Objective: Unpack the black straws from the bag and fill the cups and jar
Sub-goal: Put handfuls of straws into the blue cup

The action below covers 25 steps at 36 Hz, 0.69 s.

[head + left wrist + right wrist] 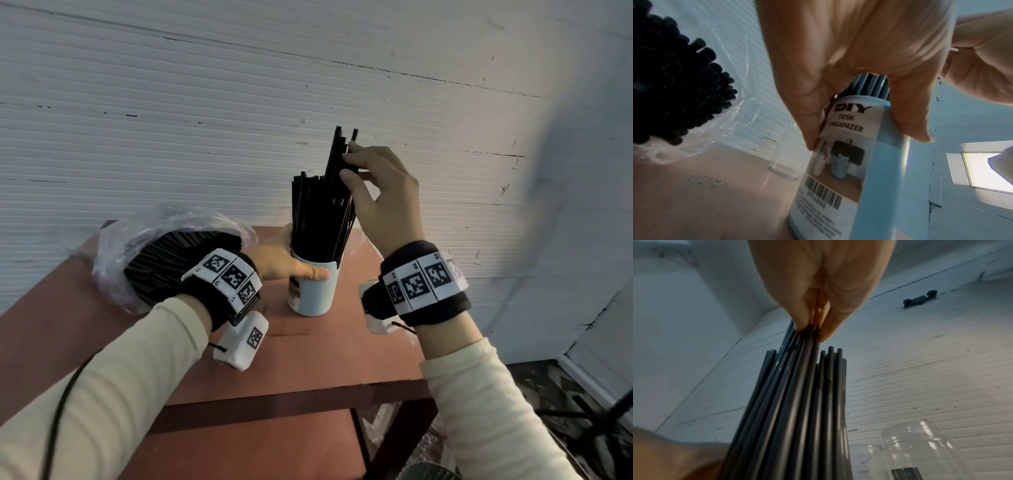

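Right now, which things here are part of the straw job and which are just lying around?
Part of the job:
- light blue cup, held by the left hand
- black straws, pinched by the right hand
- bag of straws
- clear jar

Just there:
- reddish table
- dark bracket on the wall

Pale blue cup [317, 291] upright, packed with black straws [320, 219], clear bag [113, 260] alongside

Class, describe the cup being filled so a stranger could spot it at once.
On the reddish table, right of the plastic bag, stands a pale blue cup gripped by the left hand. Only it has a "DIY Desk Organizer" label.
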{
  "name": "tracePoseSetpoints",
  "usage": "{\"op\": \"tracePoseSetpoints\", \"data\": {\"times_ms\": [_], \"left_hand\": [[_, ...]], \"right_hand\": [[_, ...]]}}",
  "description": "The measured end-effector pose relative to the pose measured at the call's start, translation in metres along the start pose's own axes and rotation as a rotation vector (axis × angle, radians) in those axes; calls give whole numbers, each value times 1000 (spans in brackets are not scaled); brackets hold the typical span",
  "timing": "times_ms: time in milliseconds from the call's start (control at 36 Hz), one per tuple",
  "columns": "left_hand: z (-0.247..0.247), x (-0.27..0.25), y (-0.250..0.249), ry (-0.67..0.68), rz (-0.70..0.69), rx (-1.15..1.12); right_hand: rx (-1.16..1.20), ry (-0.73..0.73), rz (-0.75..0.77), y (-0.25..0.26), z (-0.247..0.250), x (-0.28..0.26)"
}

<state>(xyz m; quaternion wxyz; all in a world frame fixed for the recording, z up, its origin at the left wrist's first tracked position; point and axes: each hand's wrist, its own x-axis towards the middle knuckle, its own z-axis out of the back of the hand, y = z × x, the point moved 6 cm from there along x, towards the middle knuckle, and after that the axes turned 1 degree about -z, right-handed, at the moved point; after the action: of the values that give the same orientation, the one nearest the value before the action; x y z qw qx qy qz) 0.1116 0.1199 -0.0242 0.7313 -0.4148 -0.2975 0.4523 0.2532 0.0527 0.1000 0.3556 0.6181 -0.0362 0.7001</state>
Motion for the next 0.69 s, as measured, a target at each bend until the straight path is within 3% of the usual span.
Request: {"op": "tracePoseSetpoints", "data": {"times_ms": [167,417,528,694], "left_hand": [[-1,-1,0,-13,2,-27],[0,-2,-4,-12,-3,6],[0,-4,-7,-19,-9,17],[0,-6,-7,-30,-1,13]], "right_hand": [[-2,26,22,3,4,1],[50,134,-233,-3,6,15],[62,192,-220,0,0,11],[116,155,-203,0,-1,11]]}}
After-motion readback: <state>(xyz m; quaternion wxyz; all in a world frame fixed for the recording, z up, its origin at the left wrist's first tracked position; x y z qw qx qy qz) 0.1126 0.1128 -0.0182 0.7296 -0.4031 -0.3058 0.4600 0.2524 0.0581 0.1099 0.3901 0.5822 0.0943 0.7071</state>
